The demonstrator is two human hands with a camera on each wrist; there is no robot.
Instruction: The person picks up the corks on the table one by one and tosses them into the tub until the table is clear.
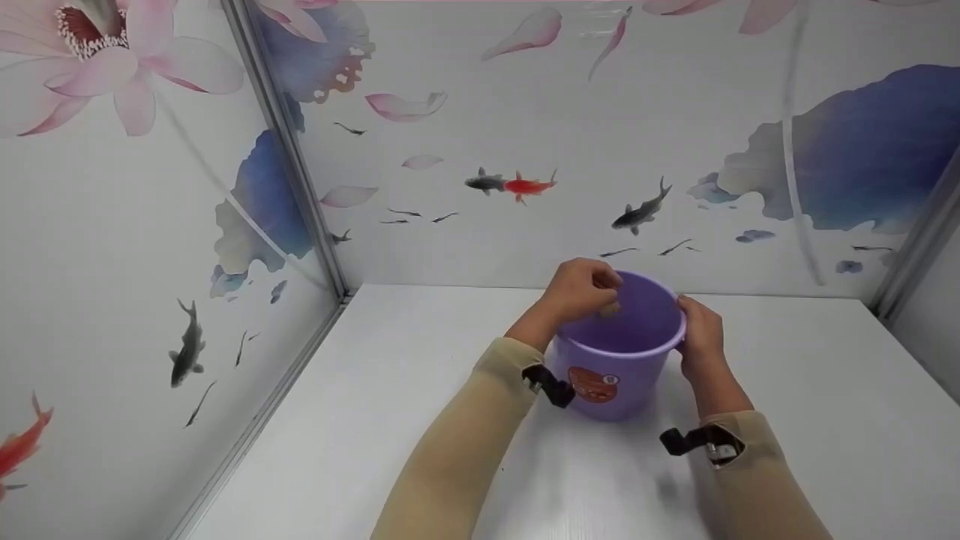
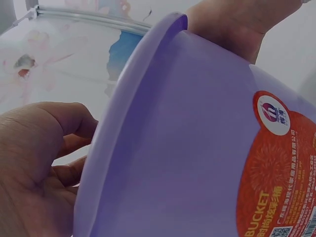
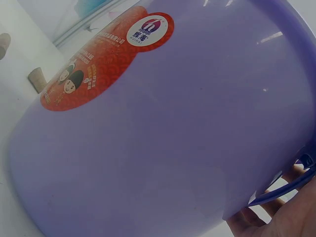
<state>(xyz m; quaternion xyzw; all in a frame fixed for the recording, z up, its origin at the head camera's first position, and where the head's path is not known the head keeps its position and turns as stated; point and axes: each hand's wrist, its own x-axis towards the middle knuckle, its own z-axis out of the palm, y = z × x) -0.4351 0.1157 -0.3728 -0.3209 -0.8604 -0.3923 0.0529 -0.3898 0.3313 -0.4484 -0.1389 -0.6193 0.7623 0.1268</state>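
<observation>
A purple bucket point(image 1: 619, 375) with a red sticker point(image 1: 592, 384) stands on the white table. My left hand point(image 1: 583, 291) is over its left rim, fingers curled above the opening. In the left wrist view, the rim point(image 2: 111, 123) partly covers those fingers, so whether they pinch anything is hidden. At the right side of the rim, my right hand point(image 1: 701, 334) grips the bucket. Low in the right wrist view, its fingers point(image 3: 247, 219) are beside the bucket's darker purple handle point(image 3: 284, 191).
The white table point(image 1: 360, 420) meets a back wall point(image 1: 480, 255) printed with fish and petals. A similar panel point(image 1: 90, 225) borders the left. Black cameras are strapped to both tan sleeves point(image 1: 457, 435). A small brownish shape point(image 3: 37, 80) beyond the bucket is unclear.
</observation>
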